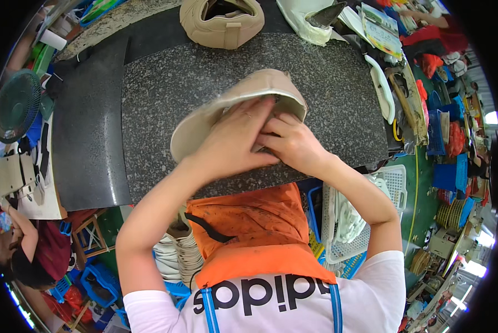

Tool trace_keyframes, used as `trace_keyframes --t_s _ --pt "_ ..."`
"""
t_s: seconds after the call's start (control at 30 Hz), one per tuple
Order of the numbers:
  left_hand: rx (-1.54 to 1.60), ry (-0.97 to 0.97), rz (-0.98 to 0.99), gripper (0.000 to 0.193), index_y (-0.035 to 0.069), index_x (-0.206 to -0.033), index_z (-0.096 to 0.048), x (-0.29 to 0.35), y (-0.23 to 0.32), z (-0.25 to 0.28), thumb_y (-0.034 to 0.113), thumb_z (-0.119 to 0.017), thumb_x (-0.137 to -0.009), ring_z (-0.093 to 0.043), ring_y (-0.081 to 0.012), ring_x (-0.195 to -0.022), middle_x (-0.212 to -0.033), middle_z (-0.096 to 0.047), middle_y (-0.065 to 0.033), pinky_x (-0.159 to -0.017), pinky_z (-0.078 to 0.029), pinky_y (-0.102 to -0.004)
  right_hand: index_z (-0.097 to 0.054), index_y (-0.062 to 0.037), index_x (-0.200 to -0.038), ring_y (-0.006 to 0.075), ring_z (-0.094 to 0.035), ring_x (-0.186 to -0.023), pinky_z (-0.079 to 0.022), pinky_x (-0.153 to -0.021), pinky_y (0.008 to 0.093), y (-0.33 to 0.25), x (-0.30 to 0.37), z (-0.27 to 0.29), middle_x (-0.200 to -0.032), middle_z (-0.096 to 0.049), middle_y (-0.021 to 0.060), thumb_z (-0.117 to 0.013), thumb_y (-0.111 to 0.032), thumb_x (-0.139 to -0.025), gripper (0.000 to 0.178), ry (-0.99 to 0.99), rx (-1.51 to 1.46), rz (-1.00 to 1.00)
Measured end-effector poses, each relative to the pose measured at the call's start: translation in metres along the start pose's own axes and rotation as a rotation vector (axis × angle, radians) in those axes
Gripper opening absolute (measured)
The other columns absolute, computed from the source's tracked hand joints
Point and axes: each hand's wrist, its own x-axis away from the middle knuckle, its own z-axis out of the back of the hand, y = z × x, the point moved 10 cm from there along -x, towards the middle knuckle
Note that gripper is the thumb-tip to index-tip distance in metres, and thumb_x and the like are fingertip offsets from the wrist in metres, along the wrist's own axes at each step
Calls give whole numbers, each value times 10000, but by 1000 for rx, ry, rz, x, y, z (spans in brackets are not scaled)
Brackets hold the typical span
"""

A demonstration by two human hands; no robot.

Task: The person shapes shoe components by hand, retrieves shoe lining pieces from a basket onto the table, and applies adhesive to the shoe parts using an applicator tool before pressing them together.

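Observation:
A beige, hollow piece that looks like a shoe upper (265,83) is tilted over the dark speckled worktop (160,83), its opening toward me. My left hand (235,136) reaches into the opening, fingers pressed together against the inside and partly hidden by the rim. Close beside it, my right hand (293,141) has its fingers curled at the same opening; what the fingertips pinch is hidden. Beyond them, at the far edge, stands a second tan upper (226,25) with its opening upward. A white pot (313,34) with a dark-tipped brush (326,15) is to its right.
A white sole-like piece (379,89) lies along the worktop's right edge. Below right is a white plastic basket (396,183) of white pieces. Stacked pale pieces (176,255) stand below left. A green fan (16,105) and another person (43,250) are at the left.

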Motion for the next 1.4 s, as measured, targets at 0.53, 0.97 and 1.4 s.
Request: trace_keyframes --t_s 0.53,0.97,1.4 --pt "77 62 -30 328 74 -1045 -599 43 10 9 133 -672 -730 -614 -265 -883 -964 -625 -96 -736 -497 -354 -581 -104 -946 224 -554 -838 -467 -748 335 0 -1 12 -858 -533 47 -565 -142 -733 217 -145 427 136" --pt "91 549 191 290 44 -820 -535 45 67 57 146 -748 -652 -474 -292 -910 -815 -576 -75 -809 -361 -404 -563 -14 -996 31 -496 -855 -422 -743 218 14 25 13 -899 -578 -17 -522 -239 -934 237 677 -1590 -807" --pt "735 353 482 302 -7 -1042 -545 58 32 16 47 -670 -773 -624 -205 -865 -909 -629 -129 -745 -488 -303 -560 -18 -1058 77 -555 -837 -454 -750 242 41 23 23 -928 -608 15 -389 -317 -975 355 602 -1276 -826"
